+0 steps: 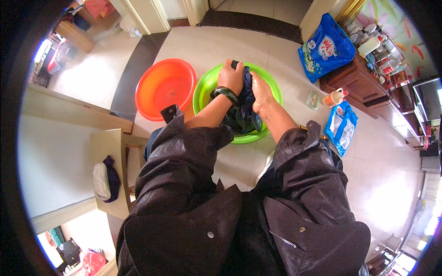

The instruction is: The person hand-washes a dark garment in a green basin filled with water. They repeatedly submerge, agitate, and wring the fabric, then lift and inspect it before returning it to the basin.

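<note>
A bunched dark navy cloth (246, 93) rises out of a bright green plastic basin (276, 98) on the floor. My left hand (230, 77) grips its upper end, and a bit of cloth pokes out above the knuckles. A dark bangle (226, 94) circles that wrist. Against the other side of the cloth is my right hand (261, 90), looking wet, with its fingers partly hidden. More dark fabric lies heaped in the basin below my hands. How much water the basin holds cannot be made out.
A red-orange basin (165, 89) stands left of the green one. To the right are a small clear box (313, 100), a bottle with a red cap (335, 98), and a blue-and-white packet (341, 127). A large blue bag (326, 48) leans by a wooden cabinet (357, 81).
</note>
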The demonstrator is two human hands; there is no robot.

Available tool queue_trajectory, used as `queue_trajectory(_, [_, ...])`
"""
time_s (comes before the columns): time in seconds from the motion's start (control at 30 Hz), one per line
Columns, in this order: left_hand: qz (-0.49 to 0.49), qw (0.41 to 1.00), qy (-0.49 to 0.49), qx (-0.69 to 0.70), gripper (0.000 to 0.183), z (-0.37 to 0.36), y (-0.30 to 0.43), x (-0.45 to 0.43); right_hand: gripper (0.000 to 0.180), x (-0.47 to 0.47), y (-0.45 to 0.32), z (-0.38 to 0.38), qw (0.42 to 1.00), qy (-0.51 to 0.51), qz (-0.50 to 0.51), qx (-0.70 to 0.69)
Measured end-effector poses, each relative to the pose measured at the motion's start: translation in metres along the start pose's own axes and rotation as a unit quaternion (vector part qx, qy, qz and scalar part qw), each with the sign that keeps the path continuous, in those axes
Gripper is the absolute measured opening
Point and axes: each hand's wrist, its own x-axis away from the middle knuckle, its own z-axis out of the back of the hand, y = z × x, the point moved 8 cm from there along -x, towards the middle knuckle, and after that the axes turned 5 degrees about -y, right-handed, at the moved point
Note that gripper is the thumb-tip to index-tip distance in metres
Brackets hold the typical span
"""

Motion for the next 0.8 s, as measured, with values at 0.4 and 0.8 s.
queue_trajectory(0.4, [0.004,0.998,-0.031,0.047,0.050,-0.010,-0.027,-0.013,0.029,0.028,-0.014,-0.035,0.980,-0.149,-0.063,-0.116])
queue_trajectory(0.8, [-0.088,0.975,-0.061,0.193,0.035,0.013,-0.037,-0.034,0.042,0.011,-0.100,0.012,0.969,-0.166,0.013,-0.182])
